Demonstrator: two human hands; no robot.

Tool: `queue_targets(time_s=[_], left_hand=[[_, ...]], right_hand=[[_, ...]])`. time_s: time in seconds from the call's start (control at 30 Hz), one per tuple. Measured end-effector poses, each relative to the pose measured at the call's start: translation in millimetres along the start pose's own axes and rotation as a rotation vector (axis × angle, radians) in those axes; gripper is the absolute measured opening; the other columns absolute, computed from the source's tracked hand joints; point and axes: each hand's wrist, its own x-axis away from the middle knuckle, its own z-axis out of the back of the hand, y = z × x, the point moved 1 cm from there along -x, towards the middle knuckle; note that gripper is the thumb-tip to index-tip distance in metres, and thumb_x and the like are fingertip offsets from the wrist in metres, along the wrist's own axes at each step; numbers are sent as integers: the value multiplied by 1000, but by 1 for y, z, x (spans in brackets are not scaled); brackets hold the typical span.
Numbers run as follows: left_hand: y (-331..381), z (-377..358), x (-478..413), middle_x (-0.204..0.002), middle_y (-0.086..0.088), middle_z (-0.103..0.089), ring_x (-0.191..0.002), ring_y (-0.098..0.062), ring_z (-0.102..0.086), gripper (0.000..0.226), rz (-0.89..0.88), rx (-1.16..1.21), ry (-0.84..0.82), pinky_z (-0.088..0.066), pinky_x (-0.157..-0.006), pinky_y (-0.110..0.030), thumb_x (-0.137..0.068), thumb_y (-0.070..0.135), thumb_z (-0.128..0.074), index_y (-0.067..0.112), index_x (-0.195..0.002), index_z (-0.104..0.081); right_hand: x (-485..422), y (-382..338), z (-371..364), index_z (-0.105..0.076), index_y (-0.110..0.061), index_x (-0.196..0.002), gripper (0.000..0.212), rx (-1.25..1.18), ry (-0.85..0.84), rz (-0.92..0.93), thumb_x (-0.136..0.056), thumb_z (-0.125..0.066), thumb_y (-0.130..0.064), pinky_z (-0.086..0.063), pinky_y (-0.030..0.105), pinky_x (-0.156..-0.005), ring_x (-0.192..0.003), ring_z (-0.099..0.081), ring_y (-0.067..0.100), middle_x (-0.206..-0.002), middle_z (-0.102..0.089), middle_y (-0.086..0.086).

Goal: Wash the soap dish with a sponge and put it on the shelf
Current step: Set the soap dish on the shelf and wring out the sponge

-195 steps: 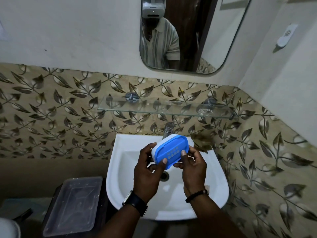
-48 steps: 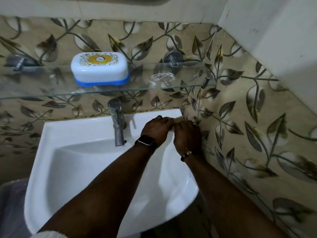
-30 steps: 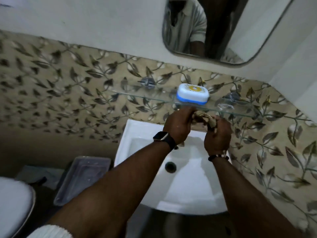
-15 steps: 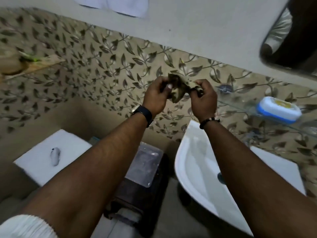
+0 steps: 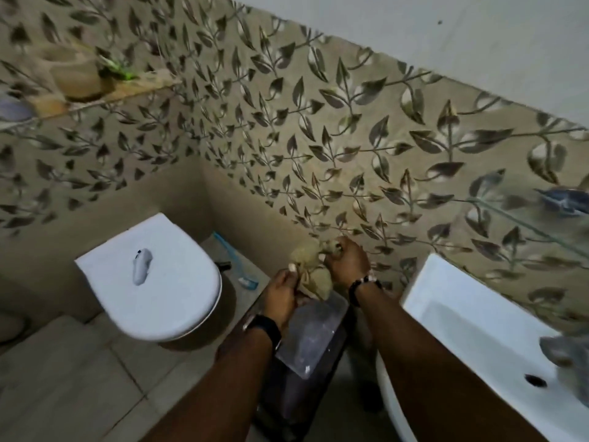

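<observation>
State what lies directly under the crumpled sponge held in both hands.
Under the sponge, held by the left hand and right hand, is a clear plastic lid on a dark bin. The bin's contents cannot be seen through the cloudy lid.

Sponge [image 5: 314, 271] looks rough, fibrous, matt tan; bin lid [image 5: 314, 333] translucent smooth plastic; sink [image 5: 471, 314] and toilet lid [image 5: 165, 282] glossy white; glass shelf [image 5: 526, 224] at right clear; wall tiles [image 5: 318, 129] smooth, leaf-printed.
</observation>
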Motion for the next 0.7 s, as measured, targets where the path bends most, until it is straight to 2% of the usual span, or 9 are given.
queue_targets(time_s=[0.07,0.13,0.27,0.33,0.43,0.5,0.57,0.63,0.7], left_hand=[[-26,7,-13,-123,-19,-68,-106,-31,-67,41,84,56,2,-55,-92,-45,-106,30,-42,1,-128,-60],[-54,15,-30,-128,-17,-67,-118,-36,-63,37,120,39,-1,-48,-105,-53,-106,26,-43,5,-132,-60],[-111,31,-52,-137,-23,-59,-126,-39,-56,37,175,52,42,-42,-110,-54,-106,7,-38,-2,-140,-50],[-130,36,-59,-133,-17,-64,-119,-31,-63,33,196,66,49,-52,-102,-46,-106,10,-40,6,-133,-59],[-152,45,-76,-121,-9,-68,-114,-31,-62,29,242,142,68,-50,-101,-52,-106,14,-39,15,-117,-67],[-162,48,-86,-123,-4,-70,-115,-24,-65,30,255,170,54,-54,-96,-41,-107,19,-40,22,-121,-66],[-167,51,-92,-130,-7,-67,-121,-26,-62,31,224,138,48,-51,-101,-41,-107,17,-41,21,-130,-62],[-171,55,-96,-136,-12,-61,-127,-32,-56,35,151,-65,68,-44,-107,-44,-106,13,-42,13,-139,-54],[-181,60,-98,-139,-17,-56,-129,-35,-52,37,49,-421,153,-41,-109,-45,-104,10,-44,7,-141,-49]], right_hand=[[-7,19,-24,-63,-10,-111,32,51,-48,-43,-86,-76,-27,-49,30,-74,-96,-65,34,-105,-70,13],[-17,41,-51,-61,-11,-113,33,106,-83,-82,-87,-74,-26,-54,36,-81,-101,-64,37,-110,-69,15],[-35,73,-90,-57,-14,-123,34,215,-170,-118,-90,-65,-19,-50,36,-87,-110,-61,38,-122,-66,17],[-44,84,-108,-57,-15,-125,35,242,-185,-114,-90,-62,-17,-50,38,-89,-112,-61,39,-123,-65,18],[-58,96,-131,-59,-18,-124,32,258,-178,-105,-92,-58,-20,-53,42,-89,-109,-61,41,-120,-66,18],[-69,103,-142,-60,-17,-120,28,255,-177,-92,-93,-56,-22,-54,43,-86,-105,-61,42,-116,-66,19],[-78,109,-151,-62,-17,-120,27,263,-166,-89,-94,-56,-21,-53,42,-85,-105,-61,42,-116,-66,19],[-83,115,-157,-63,-15,-120,26,297,-123,-57,-95,-55,-18,-51,41,-84,-106,-61,42,-116,-67,19],[-82,123,-168,-62,-13,-126,29,361,-154,5,-98,-53,-18,-49,41,-91,-113,-60,39,-124,-65,18]])
